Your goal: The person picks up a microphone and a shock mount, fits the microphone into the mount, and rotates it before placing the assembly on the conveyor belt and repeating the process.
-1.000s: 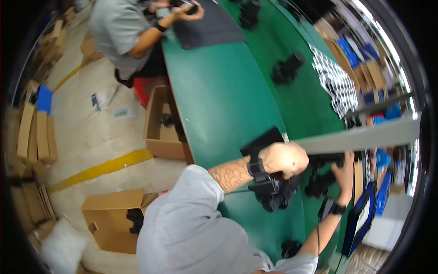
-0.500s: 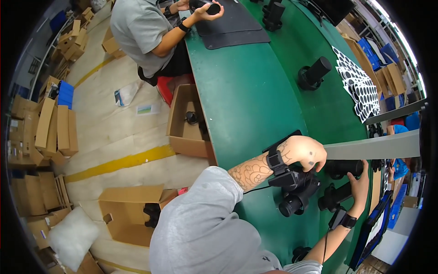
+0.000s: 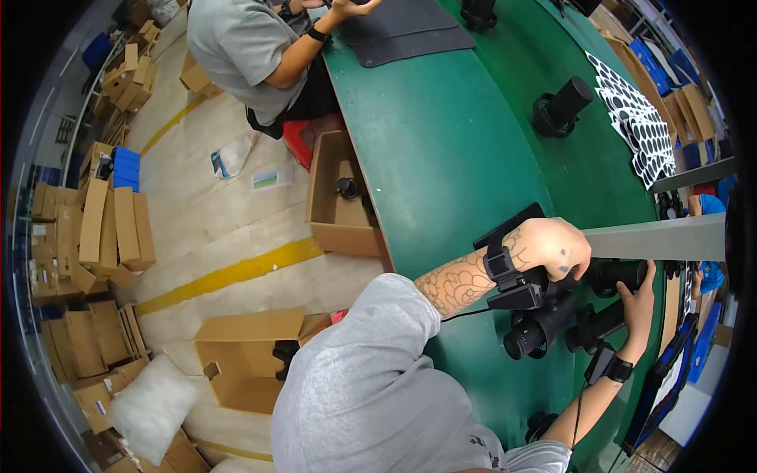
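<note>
Left hand (image 3: 557,247) arched over the near-side group of black parts at the green bench (image 3: 441,150), knuckles up, fingers bent downward; fingertips hidden, so cannot tell whether it grasps anything. A black ringed part (image 3: 536,331) lies just below it. Right hand (image 3: 640,303) at the outer end of a black cylinder (image 3: 619,276), thumb and forefinger parted in a V about that end; contact likely, but whether it truly grips I cannot tell. A second cylinder (image 3: 597,325) lies tilted just beside, nearer the body. Parts sit close together, within reach of both hands, probably so little arm movement is needed; the V of the right hand would suit steadying a round body that could roll. A small black box (image 3: 516,297) is strapped to the left wrist, seemingly so that the palm stays free. Farther up the bench, a black stand piece (image 3: 562,106) leans clear of the working spot, beside spotted sheets (image 3: 639,126). Against half a second ago: bench, boxes and both arms all sit farther right and a little higher, most likely a head turn; the hands keep nearly the same places relative to the parts. The co-worker's hand (image 3: 355,8) is now cut by the upper edge, and the dark object it held there is mostly out of sight.
</note>
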